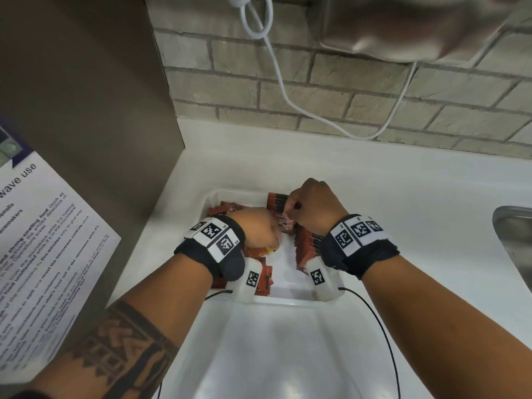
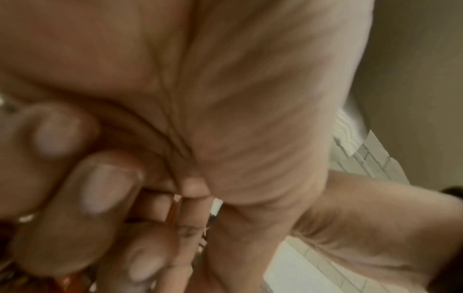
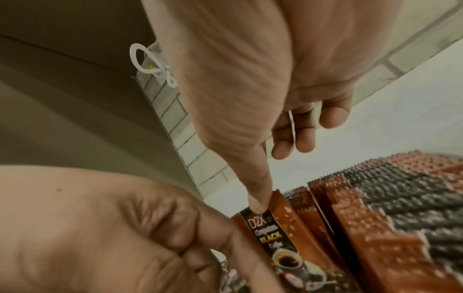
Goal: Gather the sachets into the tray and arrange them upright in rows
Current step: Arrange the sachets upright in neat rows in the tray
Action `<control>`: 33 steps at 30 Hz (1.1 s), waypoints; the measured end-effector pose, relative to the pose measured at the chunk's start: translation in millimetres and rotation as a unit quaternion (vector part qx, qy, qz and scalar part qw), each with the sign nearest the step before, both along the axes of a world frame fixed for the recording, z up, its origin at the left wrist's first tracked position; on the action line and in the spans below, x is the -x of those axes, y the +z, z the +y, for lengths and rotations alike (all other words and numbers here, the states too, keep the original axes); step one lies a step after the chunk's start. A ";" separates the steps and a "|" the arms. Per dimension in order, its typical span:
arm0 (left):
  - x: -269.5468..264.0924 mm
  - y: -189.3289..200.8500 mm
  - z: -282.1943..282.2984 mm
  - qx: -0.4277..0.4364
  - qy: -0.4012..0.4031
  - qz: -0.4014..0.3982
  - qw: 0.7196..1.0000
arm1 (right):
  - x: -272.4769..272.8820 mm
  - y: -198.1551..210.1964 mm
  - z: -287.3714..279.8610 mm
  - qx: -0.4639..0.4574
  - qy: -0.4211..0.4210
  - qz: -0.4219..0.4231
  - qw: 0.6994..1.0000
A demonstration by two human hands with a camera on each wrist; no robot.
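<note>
Both hands worked inside the white tray (image 1: 214, 197) on the counter. The right hand (image 1: 313, 208) had its thumb pressed on the top edge of a coffee sachet (image 3: 273, 237) at the front of an upright row (image 1: 309, 243) along the tray's right side, its other fingers bent behind the packets. The left hand (image 1: 256, 228) was curled, fingers folded in beside that same sachet — whether it actually pinched a packet could not be told from the blurred wrist view. Loose sachets (image 1: 263, 276) lay flat on the tray's left side. The likely trouble was the row itself: thin packets standing on edge, propped mainly by that thumb, could fan over if the right hand let go too soon — or if the left hand nudged them while sliding another in.
</note>
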State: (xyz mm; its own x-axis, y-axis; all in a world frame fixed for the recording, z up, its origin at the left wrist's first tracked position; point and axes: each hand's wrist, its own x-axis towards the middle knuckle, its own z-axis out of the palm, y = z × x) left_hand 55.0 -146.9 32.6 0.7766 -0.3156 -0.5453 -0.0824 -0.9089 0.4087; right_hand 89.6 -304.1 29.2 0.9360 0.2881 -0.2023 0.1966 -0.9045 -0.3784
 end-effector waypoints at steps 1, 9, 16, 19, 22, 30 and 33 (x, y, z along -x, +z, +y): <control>-0.3 -1.6 -4.1 -0.002 -0.016 0.005 1.000 | -1.2 -1.6 0.3 0.004 -0.003 0.001 1.000; -12.8 -20.0 -15.1 -0.042 -0.078 0.021 0.996 | -4.8 -8.8 0.8 0.002 0.000 0.008 1.000; -17.1 -25.3 -16.1 -0.063 -0.091 0.030 0.993 | -6.8 -10.9 -3.7 -0.033 -0.001 0.016 0.999; -17.6 -26.8 -15.6 -0.072 -0.111 0.029 0.991 | -8.1 -10.6 -5.1 -0.044 -0.007 0.019 0.999; -16.9 -25.9 -16.8 -0.079 -0.128 0.023 0.988 | -9.1 -9.9 -7.2 -0.053 -0.010 0.015 0.998; -16.4 -23.5 -15.9 -0.050 -0.086 0.027 0.995 | -4.2 6.5 -11.0 -0.087 -0.033 -0.007 0.996; -15.6 -17.3 -10.6 -0.033 -0.044 0.035 0.998 | 4.8 19.6 -11.9 -0.101 -0.047 -0.039 0.993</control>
State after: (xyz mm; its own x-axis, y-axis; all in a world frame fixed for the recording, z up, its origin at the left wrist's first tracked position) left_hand 70.6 -157.5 15.3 0.7061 -0.3432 -0.6194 -0.1363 -0.9242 0.3566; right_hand 84.8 -316.0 48.8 0.9711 0.2263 -0.0756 0.1508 -0.8275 -0.5408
